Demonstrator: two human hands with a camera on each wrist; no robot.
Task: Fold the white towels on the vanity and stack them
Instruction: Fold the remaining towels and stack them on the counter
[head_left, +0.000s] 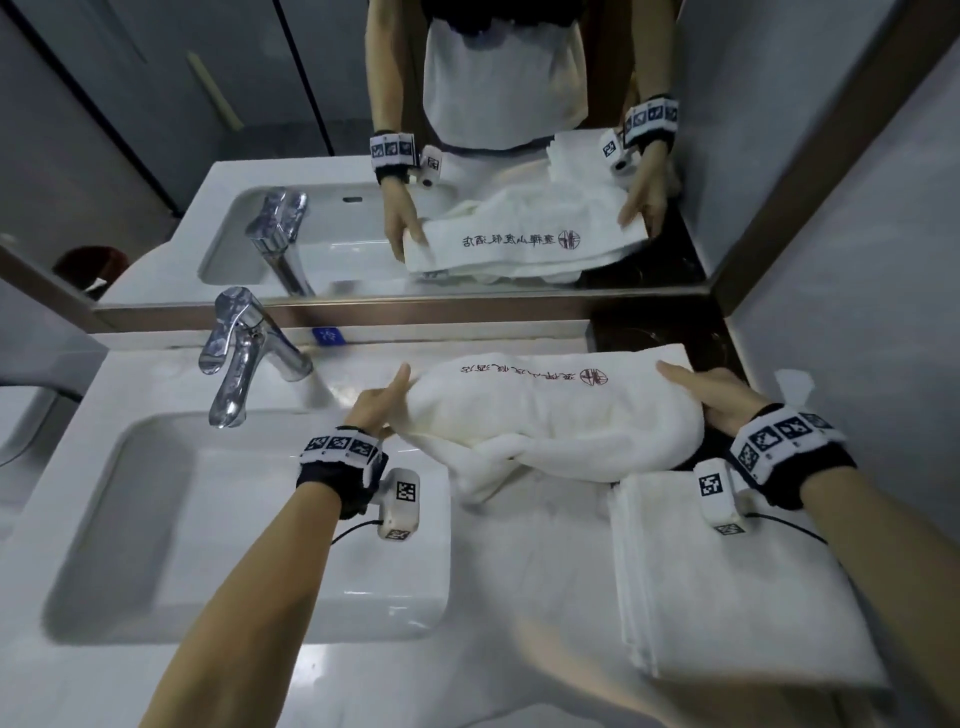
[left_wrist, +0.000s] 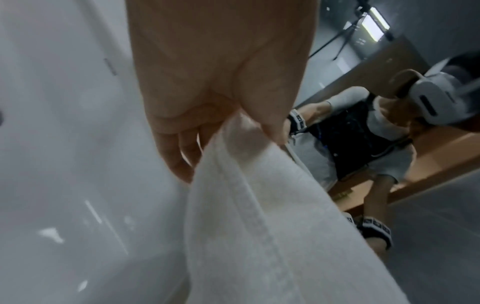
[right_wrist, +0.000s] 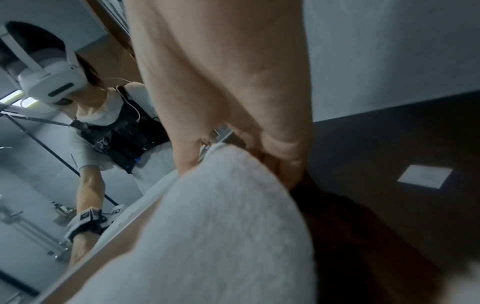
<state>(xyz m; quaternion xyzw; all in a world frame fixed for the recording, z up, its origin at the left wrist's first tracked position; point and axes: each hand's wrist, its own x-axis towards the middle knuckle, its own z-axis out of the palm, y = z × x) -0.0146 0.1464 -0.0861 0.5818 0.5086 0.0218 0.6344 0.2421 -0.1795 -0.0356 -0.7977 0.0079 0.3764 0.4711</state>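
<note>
Left hand (head_left: 376, 402): fingers pinch the printed towel (head_left: 550, 415) at its left end.
Right hand (head_left: 711, 397): fingers grip its right end.
Advice: align both edges before laying it on the folded towel (head_left: 727, 582).

The towel (head_left: 550, 410) lies behind the folded stack (head_left: 727, 587), right of the sink (head_left: 249, 525) and faucet (head_left: 244, 353).

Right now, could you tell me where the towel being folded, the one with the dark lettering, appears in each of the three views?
Head: lettered towel lies centre-right on the vanity, gripped at both ends.
Left wrist: it fills the lower centre, pinched by the left hand.
Right wrist: its end sits lower centre, held by the right hand.
Shared landmark: the mirror.
</note>
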